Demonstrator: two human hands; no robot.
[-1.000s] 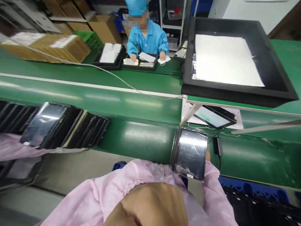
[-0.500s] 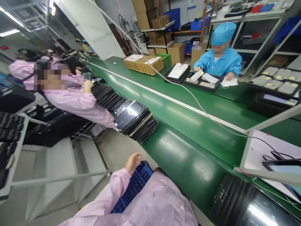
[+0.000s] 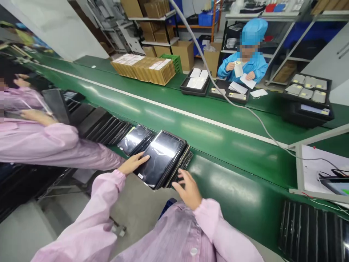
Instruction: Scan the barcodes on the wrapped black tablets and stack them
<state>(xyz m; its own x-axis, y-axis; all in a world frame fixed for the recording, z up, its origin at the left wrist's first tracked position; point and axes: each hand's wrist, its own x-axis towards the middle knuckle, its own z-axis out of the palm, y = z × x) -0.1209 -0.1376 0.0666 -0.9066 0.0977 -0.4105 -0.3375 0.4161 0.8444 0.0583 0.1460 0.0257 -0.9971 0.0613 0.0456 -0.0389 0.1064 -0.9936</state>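
Observation:
A leaning stack of black tablets with glossy screens lies near the edge of the green workbench. My left hand rests at its left side, fingers stretched out and the fingertips on the top tablet's screen. On the right side of the stack is my right hand, its fingers spread beside the tablets' edges; whether they touch is hard to tell. Just left of this stack, a smaller pile of tablets lies on the bench.
A pink-sleeved co-worker works at left beside a row of dark tablets. Across the green bench, a person in blue handles phones. More black devices stand in a row at lower right. A grey cable hangs across.
My left hand has moved up and forward onto the tablet stack. My right hand has come into view at the stack's right side. The view has shifted toward the stack.

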